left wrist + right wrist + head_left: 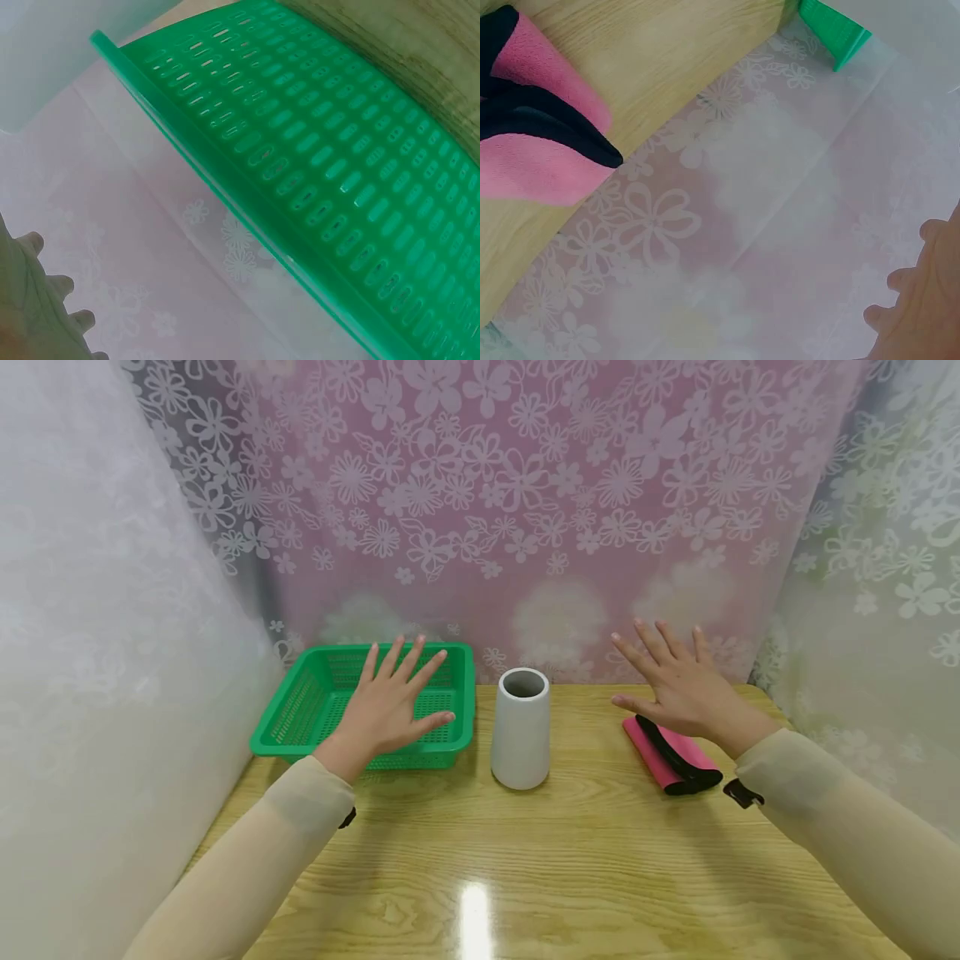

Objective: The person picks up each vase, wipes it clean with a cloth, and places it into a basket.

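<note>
A pink curtain printed with white flowers hangs behind the white vase, and paler sheets close in the sides well to its left and right. The table of light wood grain spreads under and in front of the vase, with a bright streak of reflected light on its surface nearer the person. Just left of the vase, apart from it, a green plastic basket stands upright on the table, its walls pierced with slots. Two cream sleeves reach in from the near side, one on either side of the vase. The vase itself stands upright, narrower at the mouth than at the base. To its right, well apart, a folded pink cloth with a black band lies on the table.

The left hand is raised left of the vase, over the basket and apart from it, fingers straight and spread, released. The right hand is raised to the vase's right, above the folded cloth and apart from it, its fingers likewise spread and free. Smallest are the dark wrist pieces, one under each cuff, flanking the vase on its near side.
</note>
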Motion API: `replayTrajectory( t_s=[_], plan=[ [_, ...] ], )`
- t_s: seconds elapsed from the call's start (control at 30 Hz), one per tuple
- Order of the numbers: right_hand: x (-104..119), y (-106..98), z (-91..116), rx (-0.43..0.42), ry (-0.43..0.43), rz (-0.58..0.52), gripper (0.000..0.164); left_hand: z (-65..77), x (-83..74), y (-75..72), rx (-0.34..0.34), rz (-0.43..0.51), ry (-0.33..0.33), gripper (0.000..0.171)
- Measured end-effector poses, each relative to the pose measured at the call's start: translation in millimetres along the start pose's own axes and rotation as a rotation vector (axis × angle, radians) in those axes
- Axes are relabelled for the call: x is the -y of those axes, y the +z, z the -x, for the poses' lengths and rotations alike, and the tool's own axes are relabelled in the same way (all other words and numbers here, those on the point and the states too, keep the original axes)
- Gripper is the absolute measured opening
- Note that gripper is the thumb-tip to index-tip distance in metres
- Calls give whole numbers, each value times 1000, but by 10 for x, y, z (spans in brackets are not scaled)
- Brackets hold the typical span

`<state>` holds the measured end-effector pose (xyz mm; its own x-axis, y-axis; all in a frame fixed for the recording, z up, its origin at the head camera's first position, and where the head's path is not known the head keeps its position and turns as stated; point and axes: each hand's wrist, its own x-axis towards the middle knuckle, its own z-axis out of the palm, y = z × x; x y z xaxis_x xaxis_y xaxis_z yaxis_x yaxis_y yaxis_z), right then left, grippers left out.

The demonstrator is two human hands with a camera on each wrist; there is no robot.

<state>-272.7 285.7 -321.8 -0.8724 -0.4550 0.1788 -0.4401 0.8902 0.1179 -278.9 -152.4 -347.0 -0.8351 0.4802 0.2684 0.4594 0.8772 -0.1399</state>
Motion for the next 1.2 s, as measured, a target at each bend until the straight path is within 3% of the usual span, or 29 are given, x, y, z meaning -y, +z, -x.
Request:
replayTrajectory(
  t_s=[1.2],
  plan=[
    [-163,292,176,9,19,-35,84,25,-168,178,-2,68,14,90]
  ],
)
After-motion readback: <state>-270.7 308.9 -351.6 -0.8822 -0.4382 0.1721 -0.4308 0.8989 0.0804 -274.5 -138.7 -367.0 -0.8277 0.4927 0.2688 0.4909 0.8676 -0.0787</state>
